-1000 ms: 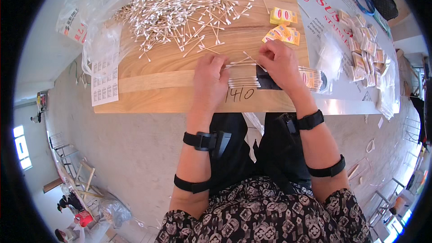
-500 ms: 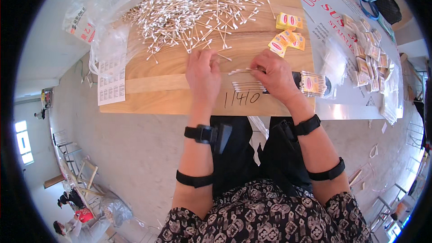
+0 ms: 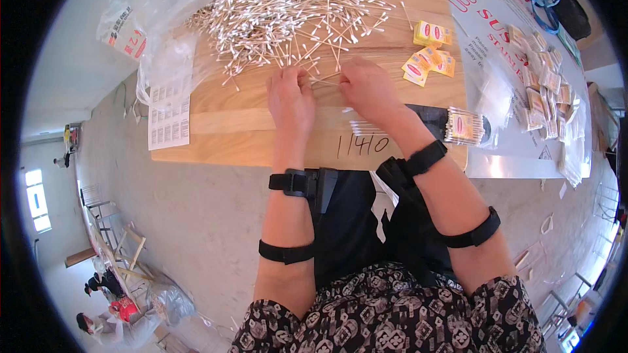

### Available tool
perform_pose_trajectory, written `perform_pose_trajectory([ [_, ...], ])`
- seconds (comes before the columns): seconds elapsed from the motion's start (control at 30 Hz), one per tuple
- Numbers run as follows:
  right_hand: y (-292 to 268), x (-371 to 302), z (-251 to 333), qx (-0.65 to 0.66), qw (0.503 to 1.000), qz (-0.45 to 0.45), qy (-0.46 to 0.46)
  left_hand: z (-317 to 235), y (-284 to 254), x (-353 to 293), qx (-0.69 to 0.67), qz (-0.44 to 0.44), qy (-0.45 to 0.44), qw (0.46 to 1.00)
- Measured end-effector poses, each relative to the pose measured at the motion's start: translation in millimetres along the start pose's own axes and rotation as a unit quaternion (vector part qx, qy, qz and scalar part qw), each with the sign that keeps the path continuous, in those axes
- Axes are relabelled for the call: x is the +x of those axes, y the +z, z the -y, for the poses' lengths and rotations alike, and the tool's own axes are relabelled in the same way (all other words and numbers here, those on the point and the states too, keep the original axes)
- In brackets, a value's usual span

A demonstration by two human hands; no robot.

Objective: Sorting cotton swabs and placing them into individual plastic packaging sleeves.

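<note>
A large loose heap of cotton swabs [image 3: 281,13] with white tips and pale sticks covers the far part of the wooden table. At its near edge my left hand [image 3: 291,101] is closed, fingers pressed together and pointing away from me; whatever they hold is hidden. My right hand [image 3: 371,91] pinches toward a cotton swab [image 3: 325,80] that lies across the gap between both hands. Below the right hand, a neat row of cotton swabs [image 3: 366,128] is partly covered by it. To its right, a swab bundle with a yellow card [image 3: 464,125] rests on a black pad [image 3: 424,116].
Yellow cards [image 3: 428,64] lie in small stacks right of the heap. Clear plastic bags [image 3: 497,95] and many packed swab bundles [image 3: 544,85] cover the sheeted surface at right. A printed label sheet [image 3: 169,121] and plastic film [image 3: 157,59] lie at left.
My right hand has moved left and away from me, off the swab row toward the heap's edge, close to my left hand. The left hand stays nearly in place.
</note>
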State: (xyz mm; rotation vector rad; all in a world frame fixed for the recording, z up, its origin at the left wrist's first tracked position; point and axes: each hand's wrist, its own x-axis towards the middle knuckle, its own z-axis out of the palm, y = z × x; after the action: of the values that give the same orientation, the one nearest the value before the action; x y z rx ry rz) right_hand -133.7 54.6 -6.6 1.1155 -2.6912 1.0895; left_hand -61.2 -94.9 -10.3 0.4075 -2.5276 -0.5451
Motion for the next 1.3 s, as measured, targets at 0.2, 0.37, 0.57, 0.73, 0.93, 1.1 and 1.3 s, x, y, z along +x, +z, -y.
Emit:
perform_pose_trajectory([
  [0.2,-35,-19,-11,0.11,0.989,0.053,0.082,6,-1,2,-0.06,-0.013,-0.031,0.998],
  [0.37,-56,-35,-24,0.04,0.997,0.071,-0.012,-27,7,23,-0.058,0.06,-0.078,0.994],
  [0.57,-57,-39,-21,0.05,0.995,0.06,-0.057,-41,18,36,0.064,0.103,-0.061,0.991],
  [0.73,-50,-25,-19,0.085,0.994,0.074,0.003,-31,16,29,0.048,0.117,-0.096,0.987],
  [0.93,-25,5,-15,0.093,0.995,-0.044,-0.007,-22,8,11,0.032,0.076,0.001,0.997],
  [1.1,-26,21,-13,0.034,0.996,-0.005,-0.079,-21,-4,-4,0.019,0.088,0.007,0.996],
  [1.3,-14,16,-6,-0.031,0.991,0.051,-0.119,-8,-5,-2,-0.021,0.065,-0.011,0.998],
])
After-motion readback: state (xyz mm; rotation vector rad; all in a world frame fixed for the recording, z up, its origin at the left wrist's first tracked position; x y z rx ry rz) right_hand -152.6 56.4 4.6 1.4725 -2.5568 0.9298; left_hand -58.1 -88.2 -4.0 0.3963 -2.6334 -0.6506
